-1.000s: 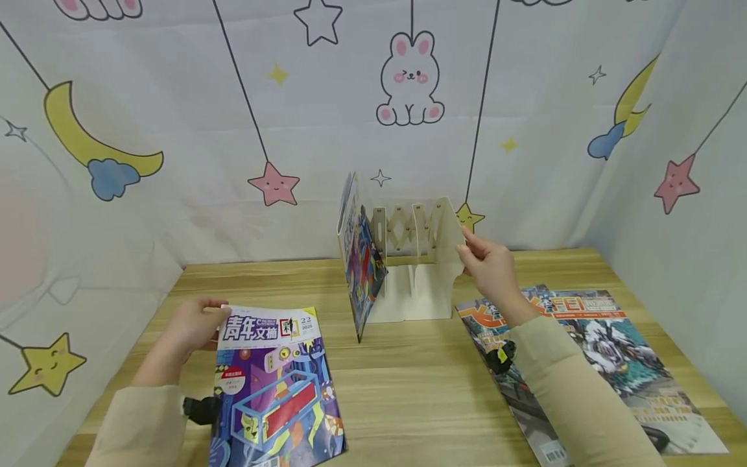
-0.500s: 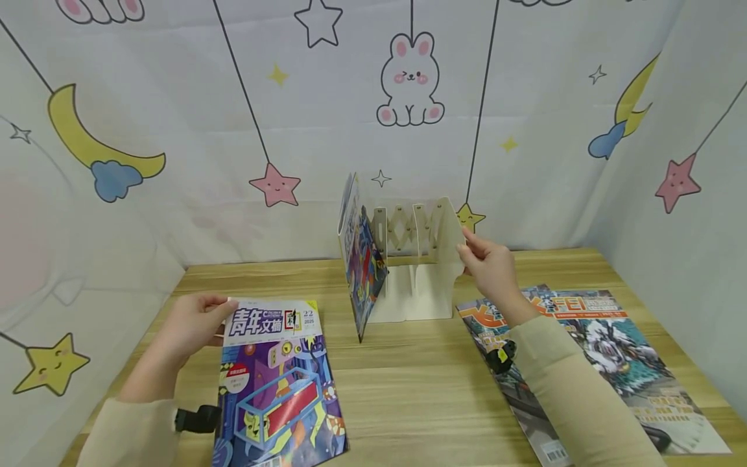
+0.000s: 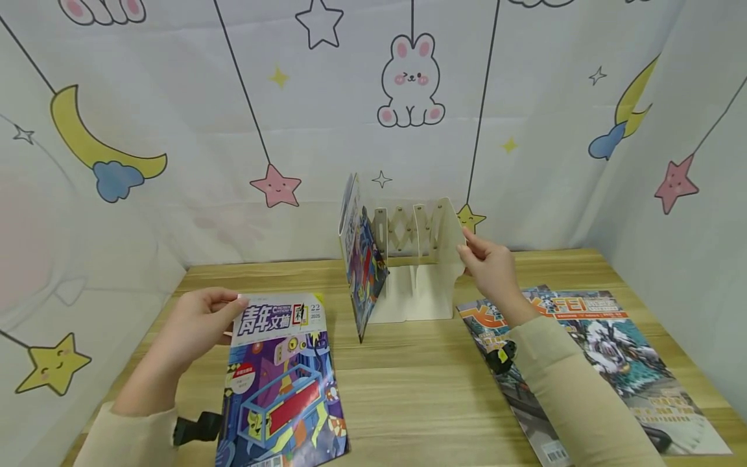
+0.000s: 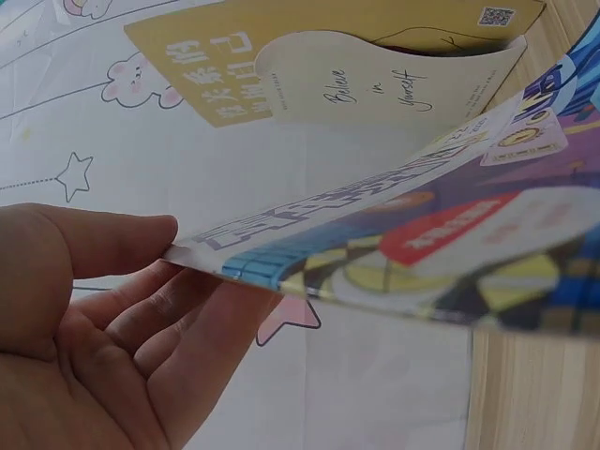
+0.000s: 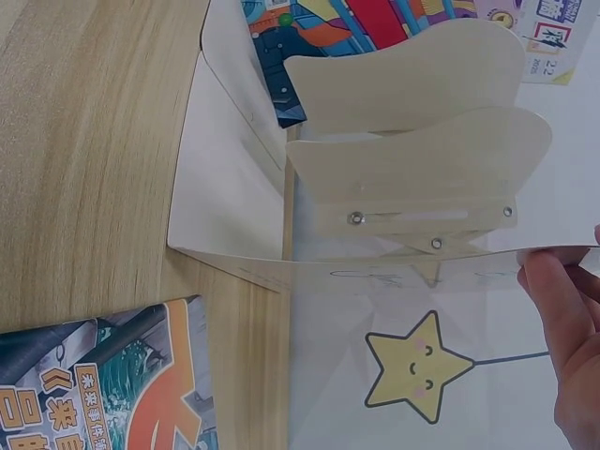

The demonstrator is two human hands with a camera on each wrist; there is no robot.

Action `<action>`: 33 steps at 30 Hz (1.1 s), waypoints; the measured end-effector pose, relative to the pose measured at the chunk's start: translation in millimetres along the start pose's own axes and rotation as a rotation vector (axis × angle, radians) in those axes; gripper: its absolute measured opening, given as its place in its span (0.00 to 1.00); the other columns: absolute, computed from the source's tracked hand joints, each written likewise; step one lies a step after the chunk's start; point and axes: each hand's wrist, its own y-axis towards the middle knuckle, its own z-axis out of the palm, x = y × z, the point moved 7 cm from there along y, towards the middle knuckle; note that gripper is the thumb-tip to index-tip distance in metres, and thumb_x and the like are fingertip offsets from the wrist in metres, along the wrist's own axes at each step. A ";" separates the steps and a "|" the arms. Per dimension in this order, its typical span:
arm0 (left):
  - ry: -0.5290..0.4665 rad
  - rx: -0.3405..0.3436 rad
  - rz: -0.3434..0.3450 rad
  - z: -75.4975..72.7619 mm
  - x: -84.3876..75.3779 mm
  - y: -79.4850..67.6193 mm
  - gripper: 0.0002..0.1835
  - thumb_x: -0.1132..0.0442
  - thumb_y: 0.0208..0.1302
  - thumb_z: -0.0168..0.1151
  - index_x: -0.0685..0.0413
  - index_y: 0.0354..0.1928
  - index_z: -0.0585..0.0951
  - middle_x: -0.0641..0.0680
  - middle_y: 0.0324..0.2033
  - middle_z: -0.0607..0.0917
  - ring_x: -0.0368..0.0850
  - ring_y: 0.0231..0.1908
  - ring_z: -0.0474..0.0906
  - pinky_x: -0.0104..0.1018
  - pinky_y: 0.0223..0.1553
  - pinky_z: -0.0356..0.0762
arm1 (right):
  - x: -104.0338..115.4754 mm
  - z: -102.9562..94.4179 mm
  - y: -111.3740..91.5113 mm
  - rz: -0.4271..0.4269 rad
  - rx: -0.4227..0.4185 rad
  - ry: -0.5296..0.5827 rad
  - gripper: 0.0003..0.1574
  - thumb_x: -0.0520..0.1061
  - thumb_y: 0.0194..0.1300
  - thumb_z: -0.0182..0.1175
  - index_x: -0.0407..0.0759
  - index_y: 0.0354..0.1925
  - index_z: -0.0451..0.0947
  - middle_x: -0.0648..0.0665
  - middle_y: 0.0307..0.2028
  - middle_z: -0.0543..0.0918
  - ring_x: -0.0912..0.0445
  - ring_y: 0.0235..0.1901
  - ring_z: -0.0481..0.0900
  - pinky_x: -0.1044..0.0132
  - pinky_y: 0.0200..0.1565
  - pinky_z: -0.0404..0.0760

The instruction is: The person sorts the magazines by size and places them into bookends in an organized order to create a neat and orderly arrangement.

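My left hand [image 3: 201,327] pinches the upper left corner of a purple magazine [image 3: 286,389], thumb on top and fingers beneath, as the left wrist view shows. That corner is raised and the cover bends. At the back of the table stands a cream expandable book rack [image 3: 417,292] with upright dividers. Its right end panel [image 3: 449,246] is pinched at the edge by my right hand [image 3: 489,266]. Another magazine with the same purple cover [image 3: 367,269] leans upright in the rack's left slot. In the right wrist view the two dividers [image 5: 412,80] stand apart.
Two overlapping magazines [image 3: 618,363] lie on the right of the wooden table [image 3: 420,389], partly under my right forearm. A white curtain [image 3: 327,130] printed with stars and a rabbit hangs close behind the rack.
My left hand has risen and moved slightly right and away from me, lifting the magazine's top corner with it. The right hand and the rack have stayed put.
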 end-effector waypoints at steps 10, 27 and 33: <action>0.013 0.011 0.064 1.2 -24.6 -15.0 0.24 0.50 0.71 0.51 0.67 0.51 0.76 0.61 0.39 0.86 0.44 0.32 0.83 0.35 0.31 0.84 | 1.1 0.2 -1.6 0.007 0.012 0.008 0.29 0.52 0.69 0.55 0.53 0.66 0.66 0.38 0.53 0.81 0.44 0.30 0.82 0.72 0.28 0.82; 0.046 0.038 0.110 5.8 -48.3 -31.4 0.22 0.51 0.69 0.54 0.64 0.51 0.78 0.60 0.41 0.86 0.44 0.33 0.83 0.34 0.30 0.84 | 0.0 1.1 -0.3 0.016 0.011 0.023 0.29 0.52 0.69 0.55 0.53 0.66 0.65 0.38 0.52 0.81 0.44 0.34 0.83 0.66 0.33 0.85; 0.061 0.022 0.141 5.1 -54.7 -39.2 0.21 0.52 0.69 0.54 0.63 0.51 0.79 0.59 0.40 0.86 0.42 0.32 0.82 0.32 0.29 0.83 | 1.3 0.7 -0.8 0.007 0.007 0.031 0.29 0.51 0.69 0.55 0.51 0.66 0.66 0.37 0.51 0.81 0.43 0.37 0.83 0.73 0.31 0.83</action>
